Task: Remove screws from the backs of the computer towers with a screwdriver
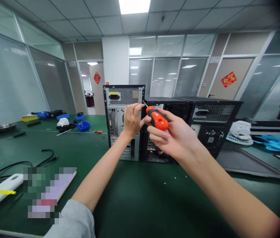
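R hand (178,135) was wrapped loosely round the fat orange-and-black plastic handle of a screwdriver (158,119), ctr of frame, its metal shaft slanting to upper left, tip at the top R edge of a silver-backed, black-edged PC tower (125,96). L hand (132,119) was half-curled by that same edge, index fingertip & thumb close to the shaft; couldn't tell if it pinched anything, e.g. a screw. Step in hand looked like seating or turning a fastener at that corner, prob.; next move called for a steady tip, better lined up w/ the edge, then wrist turns. Counts: PC cases, 3 total: the tower, plus 1 black open PC case (179,109) just R of ctr & 1 black grille-backed PC case (225,112) further R. Screwdrivers: 1 in hand; 1 small orange-and-black tool (98,132), poss. another, lay mid-left on the dark green tabletop (135,198). Lower left: 1 long white plastic bar w/ yellow tab (3,188), 1 pale purple flat slab (60,186), partly pixelated. Red diamond-shaped door signs (97,78): 2, upper left & upper right.
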A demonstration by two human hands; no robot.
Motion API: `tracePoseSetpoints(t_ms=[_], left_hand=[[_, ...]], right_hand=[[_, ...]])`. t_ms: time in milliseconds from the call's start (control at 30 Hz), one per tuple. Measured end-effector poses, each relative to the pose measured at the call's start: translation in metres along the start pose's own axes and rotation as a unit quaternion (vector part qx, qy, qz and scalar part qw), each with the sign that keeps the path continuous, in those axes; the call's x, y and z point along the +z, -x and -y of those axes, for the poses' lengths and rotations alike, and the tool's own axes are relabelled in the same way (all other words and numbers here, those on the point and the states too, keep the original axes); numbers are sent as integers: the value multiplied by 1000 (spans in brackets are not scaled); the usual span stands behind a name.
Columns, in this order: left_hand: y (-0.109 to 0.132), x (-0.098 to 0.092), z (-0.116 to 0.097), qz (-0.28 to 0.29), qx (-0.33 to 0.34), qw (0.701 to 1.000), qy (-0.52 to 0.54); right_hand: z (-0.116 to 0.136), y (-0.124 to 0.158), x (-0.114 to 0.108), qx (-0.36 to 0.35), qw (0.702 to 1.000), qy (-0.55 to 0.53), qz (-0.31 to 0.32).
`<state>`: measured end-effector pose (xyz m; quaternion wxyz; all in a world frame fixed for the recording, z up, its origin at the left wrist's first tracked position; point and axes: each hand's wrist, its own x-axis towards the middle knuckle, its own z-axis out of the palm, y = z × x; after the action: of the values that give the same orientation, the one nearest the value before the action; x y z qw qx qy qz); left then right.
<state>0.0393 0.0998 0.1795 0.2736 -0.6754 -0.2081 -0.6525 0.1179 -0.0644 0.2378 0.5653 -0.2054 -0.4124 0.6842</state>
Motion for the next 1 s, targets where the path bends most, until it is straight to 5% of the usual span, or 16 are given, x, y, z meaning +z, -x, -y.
tracePoseSetpoints(t_ms=[167,433,633,667,733,833,933,1000], left_hand=[[1,-11,-25,-90,41,992,72],[-5,-19,-33,-98,51,988,107],[1,-18,-35,-83,38,991,102],[1,-18,-36,-81,37,991,103],[1,-19,-38,-82,39,991,100],[-2,-19,-39,-92,45,990,97],[-4,-19,-40,-97,39,991,83],[-4,-18,-39,-94,34,992,71]], right_hand=[[0,1,-1,-10,1000,11,-10],[5,4,-1,10,998,61,-34],[-9,4,-17,-116,957,235,-122],[-12,5,-21,-172,929,290,-152],[-14,10,-30,-338,825,410,-194],[-11,18,-41,-480,593,634,-128],[-5,21,-50,-480,385,786,-66],[-1,20,-52,-470,321,821,-50]])
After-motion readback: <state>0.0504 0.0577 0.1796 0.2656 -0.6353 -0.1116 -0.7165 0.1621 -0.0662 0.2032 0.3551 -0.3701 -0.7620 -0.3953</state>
